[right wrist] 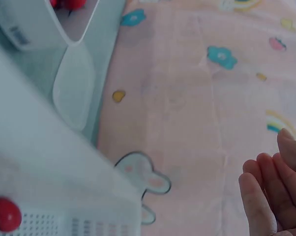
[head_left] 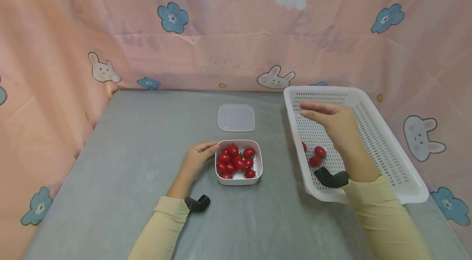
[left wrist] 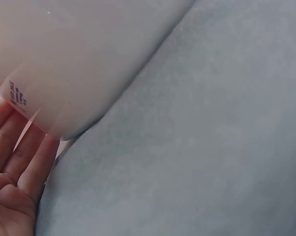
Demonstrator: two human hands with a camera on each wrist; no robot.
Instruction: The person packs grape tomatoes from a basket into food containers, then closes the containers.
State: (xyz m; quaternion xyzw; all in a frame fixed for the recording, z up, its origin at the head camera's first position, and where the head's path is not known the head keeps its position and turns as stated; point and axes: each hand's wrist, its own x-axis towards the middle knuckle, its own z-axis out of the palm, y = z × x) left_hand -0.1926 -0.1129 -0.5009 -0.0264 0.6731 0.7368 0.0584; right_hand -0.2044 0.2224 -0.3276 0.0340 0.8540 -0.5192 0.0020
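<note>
My left hand (head_left: 197, 157) grips the upper left corner of a small white plastic box (head_left: 239, 182), its fingers (left wrist: 32, 152) against the outer wall. Several red cherry tomatoes (head_left: 239, 164), some with green stems, fill most of the box. Over a white perforated basket (head_left: 383, 137) on the right hovers my right hand (head_left: 337, 125), fingers fairly straight, thumb apart from them, and nothing between. Inside the basket, near its left wall, lie a few more cherry tomatoes (head_left: 320, 152); one tomato (right wrist: 5, 215) also shows in the right wrist view.
A translucent lid (head_left: 236, 117) lies flat on the grey tabletop (head_left: 147, 149), just behind the box. A pink patterned curtain (head_left: 221, 47) hangs along the table's back and sides. Each wrist wears a black band piece (head_left: 198, 203).
</note>
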